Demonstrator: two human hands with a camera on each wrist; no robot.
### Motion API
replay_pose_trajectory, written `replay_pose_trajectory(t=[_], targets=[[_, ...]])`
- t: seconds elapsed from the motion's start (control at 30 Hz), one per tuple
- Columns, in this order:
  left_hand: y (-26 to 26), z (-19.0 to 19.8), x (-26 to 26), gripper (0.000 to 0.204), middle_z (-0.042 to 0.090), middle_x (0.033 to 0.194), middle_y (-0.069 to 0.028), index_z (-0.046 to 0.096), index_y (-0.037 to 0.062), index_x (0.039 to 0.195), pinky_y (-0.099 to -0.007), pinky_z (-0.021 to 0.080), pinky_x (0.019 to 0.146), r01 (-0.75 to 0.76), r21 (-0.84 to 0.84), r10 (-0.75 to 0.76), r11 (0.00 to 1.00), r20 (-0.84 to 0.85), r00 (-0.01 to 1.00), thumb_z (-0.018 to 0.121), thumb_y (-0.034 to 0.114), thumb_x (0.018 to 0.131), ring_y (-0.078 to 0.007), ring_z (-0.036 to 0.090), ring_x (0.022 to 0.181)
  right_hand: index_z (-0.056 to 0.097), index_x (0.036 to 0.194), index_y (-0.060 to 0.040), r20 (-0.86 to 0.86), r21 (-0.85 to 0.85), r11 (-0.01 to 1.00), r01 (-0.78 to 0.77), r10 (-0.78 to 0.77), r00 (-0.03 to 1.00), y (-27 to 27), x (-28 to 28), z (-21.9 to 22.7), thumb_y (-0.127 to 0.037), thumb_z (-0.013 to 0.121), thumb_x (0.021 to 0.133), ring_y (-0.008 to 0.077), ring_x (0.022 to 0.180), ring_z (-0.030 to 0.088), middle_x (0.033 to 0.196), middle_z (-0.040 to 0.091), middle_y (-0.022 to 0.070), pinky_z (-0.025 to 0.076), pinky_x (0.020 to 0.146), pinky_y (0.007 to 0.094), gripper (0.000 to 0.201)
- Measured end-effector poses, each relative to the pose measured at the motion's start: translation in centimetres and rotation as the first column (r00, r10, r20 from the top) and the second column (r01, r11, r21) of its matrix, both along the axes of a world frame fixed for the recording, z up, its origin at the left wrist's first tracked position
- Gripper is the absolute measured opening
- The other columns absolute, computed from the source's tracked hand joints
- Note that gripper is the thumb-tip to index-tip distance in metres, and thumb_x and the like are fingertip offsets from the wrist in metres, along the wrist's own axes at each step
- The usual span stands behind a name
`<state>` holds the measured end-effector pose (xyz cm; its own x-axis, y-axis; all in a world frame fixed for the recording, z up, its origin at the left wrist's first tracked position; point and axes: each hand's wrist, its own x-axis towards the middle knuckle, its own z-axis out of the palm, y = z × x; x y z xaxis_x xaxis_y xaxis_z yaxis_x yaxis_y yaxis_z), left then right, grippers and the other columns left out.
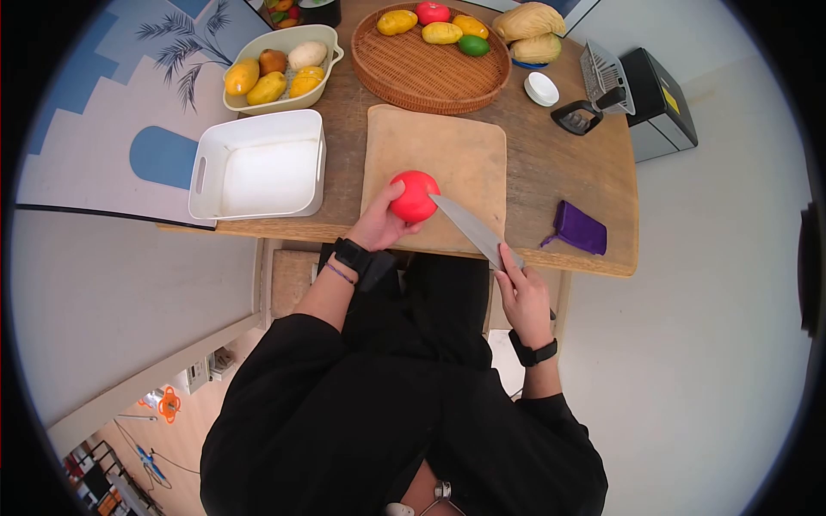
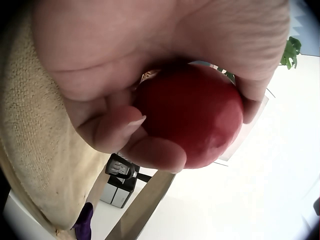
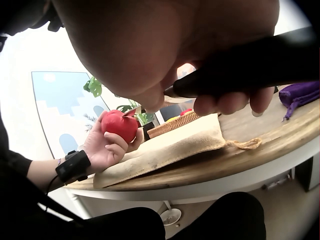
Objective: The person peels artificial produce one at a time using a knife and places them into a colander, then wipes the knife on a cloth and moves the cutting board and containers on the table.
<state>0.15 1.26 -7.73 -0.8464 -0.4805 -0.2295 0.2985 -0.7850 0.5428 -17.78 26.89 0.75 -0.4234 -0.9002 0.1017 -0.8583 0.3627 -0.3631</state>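
Note:
My left hand grips a smooth, round red fruit over a tan cloth mat. In the left wrist view, curled fingers and the thumb wrap the fruit. My right hand grips a kitchen knife with a long, broad blade, its tip right at the fruit's side in the head view. The right wrist view shows the black knife handle inside the curled right fingers. The left hand holds the fruit up above the mat's near edge there.
To the left stand a white bin and a pale basket of fruit. Behind the mat is a round wicker tray with several fruits. A white bowl, black-handled appliance and purple pouch lie right.

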Motion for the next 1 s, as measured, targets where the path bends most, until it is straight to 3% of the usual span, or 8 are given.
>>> replay_pose_trajectory(t=[0.13,0.23,0.33,0.47,0.53,0.87,0.93,1.0], targets=[[-1.0,-1.1,0.2,0.058,0.065,0.130,-0.0125,0.054,0.0094,0.138,-0.0423,0.057,0.084,0.161,0.101,-0.145,0.982,-0.154,0.977,0.048,0.056,0.103,-0.0268,0.066,0.112,0.063,0.144,-0.0234,-0.004,-0.040,0.999,-0.008,0.008,1.000,0.0,0.1,-0.1,-0.027,0.069,0.098,0.0288,0.062,0.053,0.067,0.050,0.0113,0.046,0.061,0.0420,0.047],[-0.9,-0.1,-0.2,0.060,0.067,0.129,-0.0139,0.057,0.0079,0.135,-0.0491,0.058,0.088,0.164,0.035,-0.158,0.986,-0.120,0.980,0.043,0.058,0.105,-0.0326,0.067,0.114,0.063,0.144,-0.0235,0.006,-0.035,0.999,0.003,-0.003,1.000,-0.1,0.1,-0.2,-0.027,0.069,0.098,0.0289,0.061,0.053,0.067,0.049,0.0112,0.046,0.061,0.0421,0.046],[-0.3,0.2,-0.8,0.061,0.066,0.130,-0.0163,0.058,0.0056,0.134,-0.0530,0.057,0.091,0.001,0.154,-0.007,0.988,0.042,0.999,0.041,0.057,0.106,-0.0361,0.066,0.117,0.063,0.144,-0.0231,-0.003,-0.045,0.999,-0.002,0.002,1.000,-0.2,0.1,-0.1,-0.027,0.070,0.098,0.0291,0.060,0.052,0.066,0.049,0.0110,0.046,0.061,0.0421,0.047],[-0.5,0.8,-0.4,0.060,0.065,0.131,-0.0185,0.057,0.0043,0.135,-0.0536,0.057,0.092,0.027,0.122,-0.028,0.992,0.005,1.000,0.041,0.055,0.106,-0.0366,0.065,0.118,0.063,0.144,-0.0193,0.000,-0.031,0.999,-0.026,0.026,1.000,-0.2,0.2,-0.2,-0.019,0.069,0.098,0.0280,0.060,0.052,0.068,0.051,0.0117,0.045,0.060,0.0413,0.047],[-0.8,0.1,0.0,0.050,0.064,0.131,-0.0144,0.055,0.0092,0.136,-0.0536,0.058,0.092,0.112,0.171,-0.079,0.979,-0.185,0.980,0.048,0.049,0.106,-0.0349,0.064,0.120,0.062,0.145,-0.0199,0.010,-0.024,0.999,-0.036,0.036,0.999,-0.1,0.3,-0.4,-0.019,0.068,0.099,0.0281,0.061,0.053,0.068,0.052,0.0118,0.045,0.060,0.0413,0.047],[-1.1,-0.9,0.2,0.063,0.064,0.132,-0.0231,0.050,0.0022,0.140,-0.0453,0.061,0.084,0.114,-0.077,-0.119,0.991,-0.071,0.990,0.048,0.054,0.103,-0.0405,0.069,0.106,0.061,0.145,-0.0202,0.026,0.000,1.000,0.027,-0.027,0.999,-0.3,0.4,-0.1,-0.019,0.068,0.099,0.0275,0.062,0.054,0.071,0.054,0.0123,0.047,0.061,0.0404,0.047],[-1.7,-2.3,0.2,0.065,0.068,0.123,-0.0225,0.053,0.0011,0.136,-0.0445,0.061,0.077,0.258,0.124,-0.209,0.958,-0.315,0.926,0.048,0.057,0.103,-0.0393,0.072,0.099,0.061,0.145,-0.0198,0.030,-0.011,1.000,0.021,-0.021,0.999,-0.2,0.4,-0.3,-0.018,0.068,0.099,0.0279,0.062,0.055,0.071,0.055,0.0126,0.047,0.061,0.0405,0.047],[-1.2,0.7,0.4,0.066,0.069,0.120,-0.0223,0.054,0.0008,0.134,-0.0448,0.061,0.076,0.214,0.167,-0.178,0.963,-0.203,0.963,0.047,0.059,0.103,-0.0395,0.072,0.098,0.061,0.145,-0.0195,0.028,-0.017,1.000,0.017,-0.016,0.999,-0.2,0.5,-0.2,-0.018,0.068,0.099,0.0280,0.062,0.055,0.071,0.055,0.0128,0.047,0.061,0.0405,0.047]])
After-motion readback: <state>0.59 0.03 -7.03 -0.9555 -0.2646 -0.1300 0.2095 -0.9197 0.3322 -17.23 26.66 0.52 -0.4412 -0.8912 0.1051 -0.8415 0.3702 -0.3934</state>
